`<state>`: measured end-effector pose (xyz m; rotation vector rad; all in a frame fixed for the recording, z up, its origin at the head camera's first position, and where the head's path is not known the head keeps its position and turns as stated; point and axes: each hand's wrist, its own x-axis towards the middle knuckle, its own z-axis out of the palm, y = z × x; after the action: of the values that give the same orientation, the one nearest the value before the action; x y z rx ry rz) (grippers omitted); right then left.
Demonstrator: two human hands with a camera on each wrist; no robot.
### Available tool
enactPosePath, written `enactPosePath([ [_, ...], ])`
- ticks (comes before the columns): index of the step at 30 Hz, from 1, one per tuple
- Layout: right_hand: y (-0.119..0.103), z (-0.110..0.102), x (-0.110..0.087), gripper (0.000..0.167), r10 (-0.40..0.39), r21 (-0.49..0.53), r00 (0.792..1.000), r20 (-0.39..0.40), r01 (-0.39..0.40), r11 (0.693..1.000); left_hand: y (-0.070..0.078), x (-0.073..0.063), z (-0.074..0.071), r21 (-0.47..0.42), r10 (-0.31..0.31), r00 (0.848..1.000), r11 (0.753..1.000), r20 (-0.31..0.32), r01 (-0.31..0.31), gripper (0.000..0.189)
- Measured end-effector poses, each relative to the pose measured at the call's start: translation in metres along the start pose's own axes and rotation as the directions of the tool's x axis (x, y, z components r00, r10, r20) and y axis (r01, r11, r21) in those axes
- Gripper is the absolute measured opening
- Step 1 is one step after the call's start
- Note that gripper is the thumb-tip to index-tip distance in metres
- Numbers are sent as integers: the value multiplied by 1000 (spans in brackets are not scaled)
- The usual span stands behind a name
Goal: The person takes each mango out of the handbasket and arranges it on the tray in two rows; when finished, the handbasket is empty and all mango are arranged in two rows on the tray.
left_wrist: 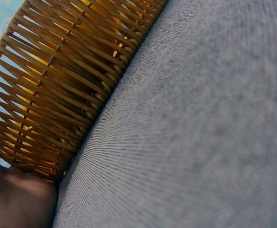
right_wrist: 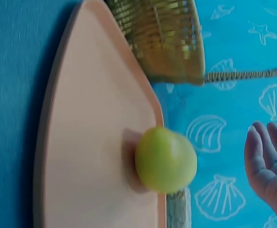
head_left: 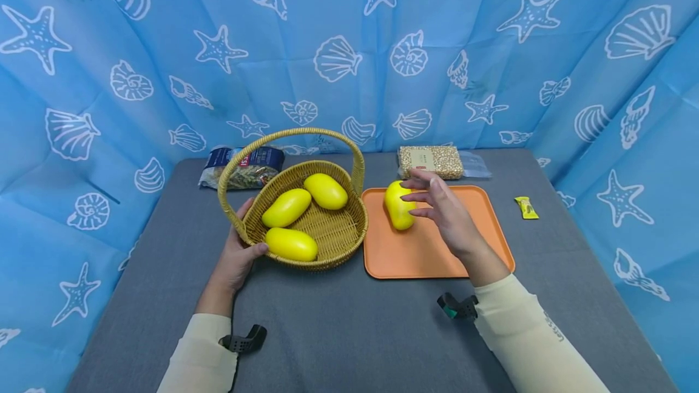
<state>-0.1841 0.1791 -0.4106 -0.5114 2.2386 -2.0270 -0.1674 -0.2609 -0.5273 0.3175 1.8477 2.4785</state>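
A woven basket (head_left: 333, 253) with a tall handle stands on the left half of the table, holding three yellow mangoes (head_left: 291, 244). My left hand (head_left: 240, 259) grips its left side, thumb over the rim and the other fingers around the outer wall. In the left wrist view part of that hand (left_wrist: 22, 197) meets the wickerwork (left_wrist: 58, 80). Another mango (head_left: 400, 206) lies on the left part of an orange tray (head_left: 426, 259). Over the tray hovers my right hand (head_left: 445, 214), fingers spread beside this mango. The right wrist view shows a gap between the mango (right_wrist: 166, 160) and the hand (right_wrist: 271, 166).
Behind the basket lies a dark printed food packet (head_left: 246, 167). A clear bag of pale grains (head_left: 431, 161) sits behind the tray. A small yellow wrapped packet (head_left: 526, 207) is right of the tray. A blue shell-patterned curtain (head_left: 306, 35) surrounds the grey table (head_left: 349, 332).
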Motion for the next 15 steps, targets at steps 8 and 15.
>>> enactPosePath([
  [8, 0, 29, -3, 68, -50, 68, 990, 130, 41, 997, 0, 0, -1, 17, -4, 1000, 1000, -2, 4, 93],
  [15, 4, 66, 0, 83, -87, 130, 964, 249, 56, 990, 0, -1, 0, 17, 8, 1000, 1000, 2, -8, 93],
])
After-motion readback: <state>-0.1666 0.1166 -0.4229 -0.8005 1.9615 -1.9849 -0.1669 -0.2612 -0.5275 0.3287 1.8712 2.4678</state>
